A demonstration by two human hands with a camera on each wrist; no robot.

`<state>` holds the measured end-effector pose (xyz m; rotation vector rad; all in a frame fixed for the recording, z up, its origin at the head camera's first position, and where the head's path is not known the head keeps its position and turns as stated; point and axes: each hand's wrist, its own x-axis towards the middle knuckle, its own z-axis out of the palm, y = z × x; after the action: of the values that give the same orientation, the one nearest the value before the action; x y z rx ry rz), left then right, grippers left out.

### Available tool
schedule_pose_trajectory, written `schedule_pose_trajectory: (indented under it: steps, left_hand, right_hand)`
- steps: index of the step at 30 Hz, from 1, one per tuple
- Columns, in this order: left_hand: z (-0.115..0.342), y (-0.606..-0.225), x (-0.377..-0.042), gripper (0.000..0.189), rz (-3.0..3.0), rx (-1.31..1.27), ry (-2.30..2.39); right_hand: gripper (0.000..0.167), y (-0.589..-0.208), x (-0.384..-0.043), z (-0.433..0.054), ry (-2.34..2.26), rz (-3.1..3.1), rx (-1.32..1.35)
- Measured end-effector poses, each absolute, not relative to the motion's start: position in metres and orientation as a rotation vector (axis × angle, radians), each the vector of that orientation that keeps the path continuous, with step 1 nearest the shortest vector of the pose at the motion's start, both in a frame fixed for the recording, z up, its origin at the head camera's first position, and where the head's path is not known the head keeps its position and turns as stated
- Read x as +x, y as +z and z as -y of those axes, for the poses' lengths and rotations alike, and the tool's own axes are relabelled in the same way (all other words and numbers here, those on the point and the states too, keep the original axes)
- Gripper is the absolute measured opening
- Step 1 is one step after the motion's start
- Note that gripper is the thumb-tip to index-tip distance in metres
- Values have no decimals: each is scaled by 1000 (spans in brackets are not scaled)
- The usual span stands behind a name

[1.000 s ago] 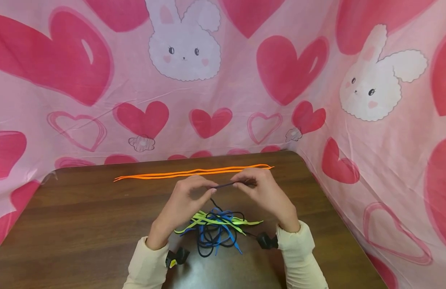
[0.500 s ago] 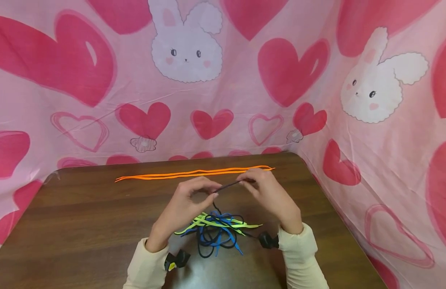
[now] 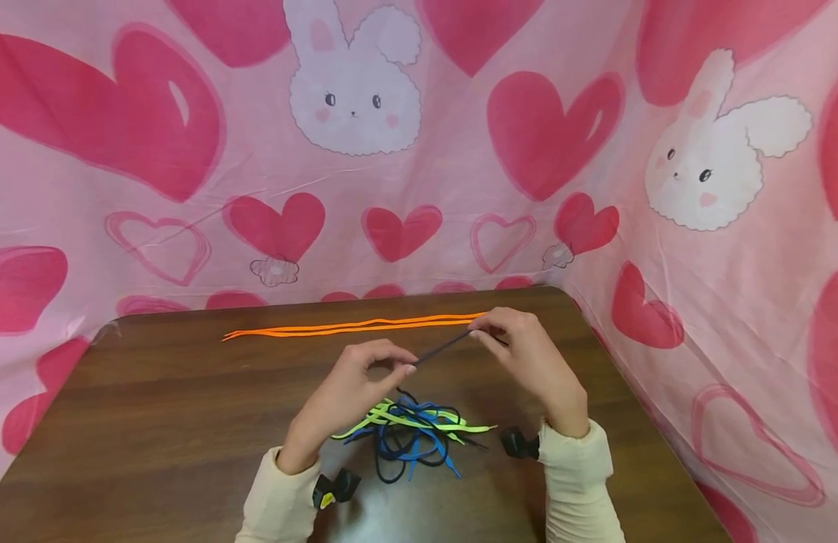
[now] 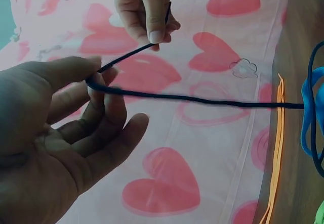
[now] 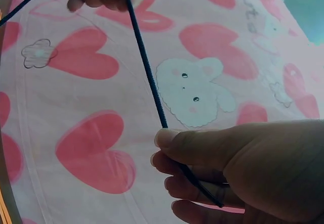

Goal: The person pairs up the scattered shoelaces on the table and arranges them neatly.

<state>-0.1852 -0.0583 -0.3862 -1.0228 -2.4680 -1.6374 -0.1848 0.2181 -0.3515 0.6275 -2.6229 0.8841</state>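
**A:** Between your fingertips: the right hand (image 3: pixel 527 354) pinches the end of the dark lace (image 3: pixel 442 348), and the left hand (image 3: pixel 354 392) pinches it lower down, thumb on forefinger, other fingers loose.

**B:** Where's the rest of it?

**A:** It trails into the tangle of laces (image 3: pixel 408 434) on the table (image 3: pixel 154 422), near the orange lace (image 3: pixel 351 326). Draw slowly; let the lace slide through your left pinch so no snags tighten.
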Motion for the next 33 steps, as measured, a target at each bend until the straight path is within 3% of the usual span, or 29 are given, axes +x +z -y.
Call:
schedule_pose_trajectory:
  steps: [9, 17, 33]
  left_hand:
    - [64, -384, -181, 18, 2595, -1004, -1694]
    - [72, -390, -179, 13, 2639, -1143, -1640]
    - [100, -379, -173, 9, 2467, -926, -1675]
  right_hand:
    - [10, -351, -188, -219, 885, 2580, 637]
    - [13, -345, -183, -224, 750, 2603, 561]
    - [13, -347, -184, -245, 742, 2565, 456]
